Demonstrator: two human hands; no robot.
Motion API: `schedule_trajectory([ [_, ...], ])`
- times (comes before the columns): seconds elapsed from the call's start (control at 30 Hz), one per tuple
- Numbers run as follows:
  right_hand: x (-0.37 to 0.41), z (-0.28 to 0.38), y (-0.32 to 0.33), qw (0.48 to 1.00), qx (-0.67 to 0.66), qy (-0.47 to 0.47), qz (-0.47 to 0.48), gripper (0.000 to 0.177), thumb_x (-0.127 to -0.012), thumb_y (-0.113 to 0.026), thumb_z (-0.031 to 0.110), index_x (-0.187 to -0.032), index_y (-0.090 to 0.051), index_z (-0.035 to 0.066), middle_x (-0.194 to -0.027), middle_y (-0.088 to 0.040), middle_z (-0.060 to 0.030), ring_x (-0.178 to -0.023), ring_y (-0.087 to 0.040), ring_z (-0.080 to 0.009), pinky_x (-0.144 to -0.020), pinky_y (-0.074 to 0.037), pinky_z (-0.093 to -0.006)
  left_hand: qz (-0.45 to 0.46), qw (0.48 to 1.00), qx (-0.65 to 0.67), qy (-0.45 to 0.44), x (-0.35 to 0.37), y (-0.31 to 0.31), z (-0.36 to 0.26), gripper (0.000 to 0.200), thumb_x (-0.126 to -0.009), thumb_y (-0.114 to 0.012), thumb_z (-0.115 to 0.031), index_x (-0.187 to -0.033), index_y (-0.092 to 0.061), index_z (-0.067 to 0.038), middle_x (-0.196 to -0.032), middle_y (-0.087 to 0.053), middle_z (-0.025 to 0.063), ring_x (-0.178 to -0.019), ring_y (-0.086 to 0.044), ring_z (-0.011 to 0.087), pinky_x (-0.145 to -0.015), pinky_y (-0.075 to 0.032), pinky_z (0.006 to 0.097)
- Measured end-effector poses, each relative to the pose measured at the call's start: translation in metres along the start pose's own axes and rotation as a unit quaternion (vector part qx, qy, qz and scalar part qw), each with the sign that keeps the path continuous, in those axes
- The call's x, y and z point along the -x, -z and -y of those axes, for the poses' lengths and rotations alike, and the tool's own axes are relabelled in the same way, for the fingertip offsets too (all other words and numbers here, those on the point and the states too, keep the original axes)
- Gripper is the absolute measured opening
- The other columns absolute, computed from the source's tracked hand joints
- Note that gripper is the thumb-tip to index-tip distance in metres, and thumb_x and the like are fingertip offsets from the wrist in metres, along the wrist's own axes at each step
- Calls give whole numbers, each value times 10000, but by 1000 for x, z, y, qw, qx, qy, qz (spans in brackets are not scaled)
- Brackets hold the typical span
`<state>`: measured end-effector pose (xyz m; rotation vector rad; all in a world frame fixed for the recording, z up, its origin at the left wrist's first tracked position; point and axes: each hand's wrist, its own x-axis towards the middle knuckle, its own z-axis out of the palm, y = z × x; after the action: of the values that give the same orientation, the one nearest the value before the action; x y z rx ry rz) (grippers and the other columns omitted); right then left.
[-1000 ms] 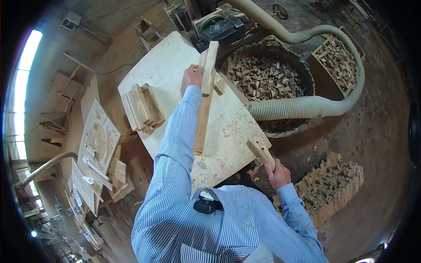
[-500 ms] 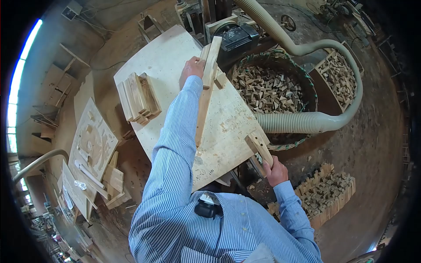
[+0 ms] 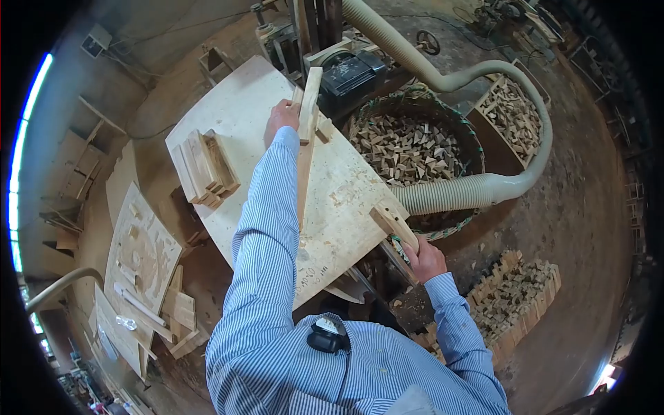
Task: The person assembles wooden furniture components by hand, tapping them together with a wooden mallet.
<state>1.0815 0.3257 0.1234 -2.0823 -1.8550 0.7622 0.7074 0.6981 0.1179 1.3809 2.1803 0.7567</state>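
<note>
My left hand (image 3: 282, 119) reaches across the pale tabletop (image 3: 259, 90) with its fingers closed on a short wooden piece (image 3: 303, 131). That piece lies against a longer upright wooden strip (image 3: 312, 93), with a small wooden block (image 3: 324, 129) on the strip's other side. Much of the held piece is hidden by the fingers. At the table's near right corner, my right hand (image 3: 427, 261) is wrapped round the end of a wooden handle (image 3: 399, 227). Left of my left forearm lies a stack of wooden strips (image 3: 207, 166).
A dark motor (image 3: 354, 72) stands behind the table. A wicker basket (image 3: 477, 138) of wood offcuts sits to the right, crossed by a ribbed hose (image 3: 449, 194). More offcuts fill a box (image 3: 508, 135) and a wood-walled pile (image 3: 519, 304). Boards (image 3: 142, 238) lie at left.
The whole view has shifted slightly left. Both hands keep nearly the same places on the wooden piece and the handle, with no clear movement against the table.
</note>
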Motion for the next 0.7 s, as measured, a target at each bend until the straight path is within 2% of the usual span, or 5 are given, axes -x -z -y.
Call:
schedule_trajectory([
  [0.07,-6,8,14,999,7,-18,37,438,-1005,-625,470,-1110,-625,45,-938,-729,-263,-872,-713,-462,-776,-557,-560,-23,1000,9,6,0,-5,3,379,-980,-689,-386,-1232,-730,-107,-1300,-699,204,-1209,-661,359,-1037,-511,451],
  [0.4,17,-5,32,999,-13,-10,45,470,-1021,-590,508,-1101,-630,47,-952,-729,-243,-860,-707,-461,-779,-561,-548,65,998,8,2,-10,-38,40,471,-992,-634,-448,-1371,-696,-175,-1406,-632,180,-1268,-638,380,-1084,-497,475],
  [0.53,34,-20,32,998,-10,-25,63,484,-1025,-582,518,-1159,-609,53,-950,-736,-228,-872,-716,-446,-788,-565,-534,35,998,23,-44,18,-40,42,476,-957,-693,-370,-1368,-695,-129,-1336,-641,252,-1175,-667,389,-1025,-530,467],
  [0.6,45,-30,33,998,-13,-15,62,481,-1022,-584,516,-1171,-599,58,-950,-734,-231,-876,-713,-449,-785,-564,-536,-44,991,55,-116,40,-37,39,448,-913,-755,-268,-1318,-727,-78,-999,-780,210,-911,-761,330,-858,-586,435],
  [0.7,59,-46,30,999,-20,7,43,463,-1018,-590,505,-1150,-601,61,-945,-732,-235,-872,-712,-452,-774,-564,-537,-77,988,34,-130,81,-25,15,423,-908,-719,-178,-1319,-712,-79,-1102,-710,197,-1043,-691,353,-960,-543,446],
])
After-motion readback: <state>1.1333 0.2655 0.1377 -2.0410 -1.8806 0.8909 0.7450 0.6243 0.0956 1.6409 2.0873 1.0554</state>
